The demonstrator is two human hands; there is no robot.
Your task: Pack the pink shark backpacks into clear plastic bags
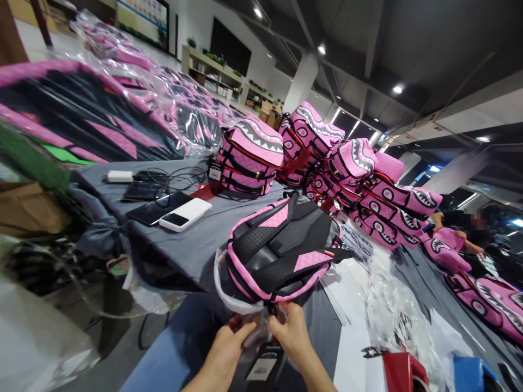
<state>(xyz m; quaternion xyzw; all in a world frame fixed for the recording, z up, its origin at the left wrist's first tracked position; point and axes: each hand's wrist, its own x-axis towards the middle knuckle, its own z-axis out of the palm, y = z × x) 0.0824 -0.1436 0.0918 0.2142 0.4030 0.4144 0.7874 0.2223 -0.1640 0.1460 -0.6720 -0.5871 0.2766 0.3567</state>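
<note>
At the near edge of the counter [192,245], both hands working close together under a pink and black backpack [281,250]. Left hand [229,340] coming up from the bottom of the view, forearm angled inward, fingers curled and pinched on crinkled clear plastic wrap [256,325] at the backpack's lower end. Right hand [289,329] mirrored just beside it, knuckles up, fingers closed on the same plastic, wrist bent slightly toward the left. Thumbs nearly touching, almost no gap between the two. Dangling just below the hands, a black hang tag [263,365] with a white label.

Backpack lying back panel up, black padded mesh and straps showing, pink trim round the rim, its bottom end overhanging the near edge, a white band of plastic hugging its left side.

Further back on the grey counter top, toward the left edge: a white power bank [186,214], a dark tablet [157,208] touching it, tangled black cables [171,177] and a small white charger [120,176]. Along the far edge, a stack of pink shark-mouth backpacks [327,158], piled and tilting off to the right. At far left, bagged backpacks [122,103] under shiny plastic. Near the right bottom corner, loose clear plastic sheets [388,310], a red object [402,370] and a blue one [469,373]. At the far right, another person's arm [466,239] on a pink bag.
</note>
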